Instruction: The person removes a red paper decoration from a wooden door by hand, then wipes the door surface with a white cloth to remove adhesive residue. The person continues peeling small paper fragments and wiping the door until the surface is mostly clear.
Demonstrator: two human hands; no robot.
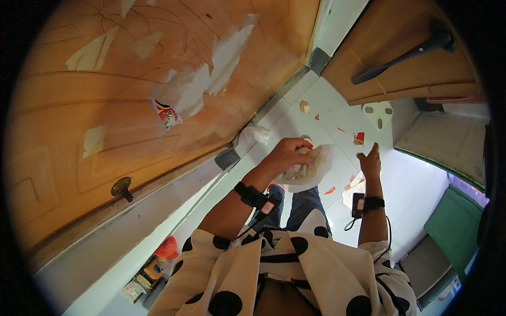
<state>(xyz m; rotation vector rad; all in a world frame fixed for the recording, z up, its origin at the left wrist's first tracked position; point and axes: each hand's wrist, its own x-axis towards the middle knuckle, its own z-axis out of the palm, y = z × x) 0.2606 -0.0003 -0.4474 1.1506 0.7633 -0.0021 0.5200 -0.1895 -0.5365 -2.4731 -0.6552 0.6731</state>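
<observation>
My left hand [294, 153] grips a translucent plastic container [323, 168], with its fingers over the near rim. Something pale and rumpled lies in it, too unclear to name. My right hand [371, 162] is held out to the right over the floor, thumb and fingers apart, with nothing visible in it. At the left stands an orange-brown wooden door [233, 114] with torn remains of white paper [229, 59] stuck to its panel. A scrap of colourful printed paper [168, 115] clings to it too.
Torn scraps, including a red one [359, 138], litter the white tile floor [340, 118]. A white plastic bag [253, 135] sits by the door frame. Another wooden door [395, 51] with a black handle [403, 59] is at upper right. A green panel [454, 225] stands at right.
</observation>
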